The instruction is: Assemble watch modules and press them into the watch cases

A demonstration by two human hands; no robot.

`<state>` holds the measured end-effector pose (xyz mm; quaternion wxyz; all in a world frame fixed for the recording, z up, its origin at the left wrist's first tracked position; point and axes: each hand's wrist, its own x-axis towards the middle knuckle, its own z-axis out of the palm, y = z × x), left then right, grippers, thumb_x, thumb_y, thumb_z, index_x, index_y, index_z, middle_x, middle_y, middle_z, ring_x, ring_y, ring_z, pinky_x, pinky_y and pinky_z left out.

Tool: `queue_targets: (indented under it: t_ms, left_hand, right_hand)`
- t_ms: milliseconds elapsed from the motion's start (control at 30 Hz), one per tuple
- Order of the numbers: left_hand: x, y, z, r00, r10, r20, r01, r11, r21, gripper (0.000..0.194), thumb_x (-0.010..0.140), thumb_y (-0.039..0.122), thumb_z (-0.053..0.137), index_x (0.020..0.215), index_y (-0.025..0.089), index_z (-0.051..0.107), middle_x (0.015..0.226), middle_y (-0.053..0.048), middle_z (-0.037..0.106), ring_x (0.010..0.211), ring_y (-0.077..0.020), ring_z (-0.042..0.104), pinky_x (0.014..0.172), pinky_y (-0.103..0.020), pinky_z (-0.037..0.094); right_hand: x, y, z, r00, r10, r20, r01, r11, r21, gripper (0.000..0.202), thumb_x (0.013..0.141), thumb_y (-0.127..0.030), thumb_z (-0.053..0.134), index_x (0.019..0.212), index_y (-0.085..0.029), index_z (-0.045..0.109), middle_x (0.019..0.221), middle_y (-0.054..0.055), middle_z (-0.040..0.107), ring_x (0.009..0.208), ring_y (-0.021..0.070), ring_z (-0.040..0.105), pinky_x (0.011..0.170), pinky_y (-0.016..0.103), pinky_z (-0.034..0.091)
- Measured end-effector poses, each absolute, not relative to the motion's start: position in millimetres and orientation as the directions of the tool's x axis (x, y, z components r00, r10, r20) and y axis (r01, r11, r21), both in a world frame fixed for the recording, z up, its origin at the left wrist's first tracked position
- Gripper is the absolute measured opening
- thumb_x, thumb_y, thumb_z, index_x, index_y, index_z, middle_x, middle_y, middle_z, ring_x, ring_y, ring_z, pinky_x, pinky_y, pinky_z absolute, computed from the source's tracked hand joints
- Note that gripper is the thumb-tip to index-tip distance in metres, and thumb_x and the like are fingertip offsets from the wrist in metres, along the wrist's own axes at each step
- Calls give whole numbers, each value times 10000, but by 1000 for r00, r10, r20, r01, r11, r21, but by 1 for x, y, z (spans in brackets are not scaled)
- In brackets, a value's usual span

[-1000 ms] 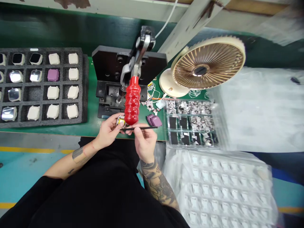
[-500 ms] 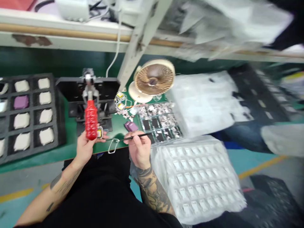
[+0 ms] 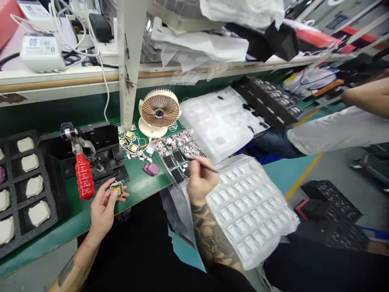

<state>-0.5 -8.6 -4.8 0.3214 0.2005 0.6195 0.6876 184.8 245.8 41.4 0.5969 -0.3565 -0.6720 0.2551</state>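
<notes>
My left hand (image 3: 105,202) is closed on a small square device casing (image 3: 116,189) with a yellow part inside, thumb across its front. It is held over the front of the green bench, beside the red-handled toggle clamp (image 3: 84,176). My right hand (image 3: 199,180) grips a thin black tool, probably tweezers (image 3: 209,167), like a pen. Its left tip points over the clear compartment tray (image 3: 166,178), which holds many small pale pieces and black pads. Whether anything is at the tip is too small to tell. Purple casings (image 3: 151,168) lie between the hands.
A black foam tray (image 3: 57,211) with pale casings stands left. A fan (image 3: 159,111) and wired yellow parts (image 3: 129,135) sit behind. Right are a bagged sheet of white parts (image 3: 252,202), a plastic-covered tray (image 3: 212,121) and another person's sleeve (image 3: 334,132).
The view has swung to the right. My right hand has moved from beside the left hand to the compartment tray. The white loop at the tool's tip is no longer visible there.
</notes>
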Motion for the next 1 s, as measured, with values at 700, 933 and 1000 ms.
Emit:
queue_targets:
  t_ms: [700, 933, 1000]
  left_hand:
    - [-4, -15, -17, -665, 745, -59, -128, -36, 991, 404, 1095, 409, 729, 1405, 177, 616, 1215, -148, 861, 1008, -263, 866, 837, -359, 716]
    - [-3, -17, -17, -647, 759, -73, -129, -15, 991, 403, 1103, 411, 716, 1424, 201, 592, 1254, -138, 851, 1020, -248, 861, 873, -351, 706]
    - [-3, -18, -18, -636, 768, -78, -134, -11, 991, 403, 1106, 413, 712, 1428, 205, 585, 1259, -137, 849, 1036, -249, 858, 880, -352, 704]
  right_hand:
    - [147, 362, 36, -635, 772, 34, 765, 634, -110, 240, 1042, -259, 616, 1166, -177, 804, 1228, 177, 754, 1224, 367, 612, 1002, 471, 466]
    - [136, 375, 25, -703, 711, -26, 707, 695, -131, 162, 976, -173, 625, 1031, -192, 776, 1148, 123, 745, 1029, 263, 673, 897, 366, 465]
    - [136, 375, 22, -701, 713, 0, 706, 694, -143, 146, 962, -180, 624, 1007, -185, 763, 1130, 132, 740, 1017, 273, 674, 889, 374, 462]
